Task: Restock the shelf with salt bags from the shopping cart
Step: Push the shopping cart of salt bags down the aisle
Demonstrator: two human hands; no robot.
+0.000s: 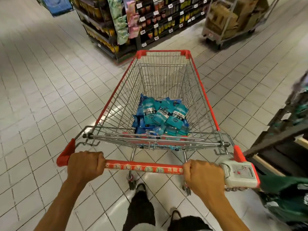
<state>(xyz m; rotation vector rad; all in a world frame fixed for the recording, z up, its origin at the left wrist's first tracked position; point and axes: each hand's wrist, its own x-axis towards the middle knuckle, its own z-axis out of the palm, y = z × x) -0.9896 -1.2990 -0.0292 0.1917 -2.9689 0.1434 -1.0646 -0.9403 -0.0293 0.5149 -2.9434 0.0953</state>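
The shopping cart [166, 97], a wire basket with red trim along its rim and a red handle bar, is standing on the tiled floor with its nose pointing toward the end of a stocked shelf [150, 22], near it but not touching. The salt bags [162, 116] (teal and blue pouches with a dark band of print across each) are lying in a loose, overlapping heap on the basket floor, crowding the handle end and leaving the far end bare. Some are lying face up and tilted, others are standing half on edge against their neighbours.
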